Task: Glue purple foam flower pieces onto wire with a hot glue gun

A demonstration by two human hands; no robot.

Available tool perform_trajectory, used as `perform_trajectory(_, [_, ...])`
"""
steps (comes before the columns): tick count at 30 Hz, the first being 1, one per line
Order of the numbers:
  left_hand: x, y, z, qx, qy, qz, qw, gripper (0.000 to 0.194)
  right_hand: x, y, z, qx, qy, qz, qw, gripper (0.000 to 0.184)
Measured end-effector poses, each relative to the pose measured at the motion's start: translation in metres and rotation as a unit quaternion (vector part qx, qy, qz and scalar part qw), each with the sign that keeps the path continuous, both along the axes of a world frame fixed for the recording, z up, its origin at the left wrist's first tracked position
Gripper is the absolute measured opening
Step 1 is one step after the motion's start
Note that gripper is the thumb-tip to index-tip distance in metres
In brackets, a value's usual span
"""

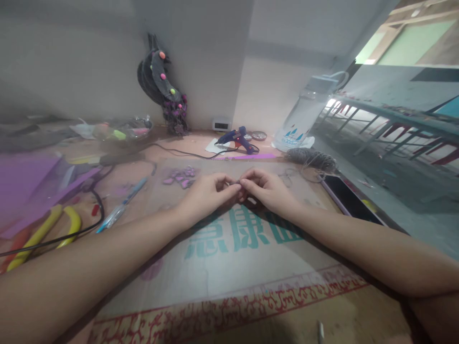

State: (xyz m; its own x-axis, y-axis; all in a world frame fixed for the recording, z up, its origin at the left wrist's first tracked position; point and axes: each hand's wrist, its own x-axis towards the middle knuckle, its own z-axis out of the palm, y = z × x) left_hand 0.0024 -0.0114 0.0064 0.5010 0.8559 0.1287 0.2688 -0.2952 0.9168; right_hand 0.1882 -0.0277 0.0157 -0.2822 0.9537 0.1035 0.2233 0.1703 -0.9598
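My left hand and my right hand meet over the middle of the mat. Both are closed, thumbs and fingertips pinched together around a tiny dark piece whose kind I cannot make out; the fingers hide most of it. Just left of my left hand lies a cluster of small purple and grey pieces. Under both hands is a pale printed mat with teal characters and a red patterned border.
Behind the hands lies a blue glue gun with its black cord running left. A water bottle, grey yarn and a phone stand or lie right. Yellow-handled tools, a pen and purple sheets lie left.
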Motion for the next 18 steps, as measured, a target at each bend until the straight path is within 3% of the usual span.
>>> perform_trajectory(7, [0.0009,0.0017,-0.003,-0.015,-0.02,-0.007,1.0,0.029,0.0018,0.0009,-0.0044,0.012,0.029,0.015,0.999,0.022])
perform_trajectory(13, [0.0016,0.0015,-0.003,-0.043,-0.049,-0.009,0.998,0.028,0.0039,-0.0008,-0.0048,0.058,-0.01,0.011,0.998,0.02])
perform_trajectory(18, [0.0012,0.0024,-0.0056,-0.041,-0.059,-0.013,0.997,0.027,0.0021,-0.0054,-0.0016,0.047,-0.008,0.033,0.998,0.024])
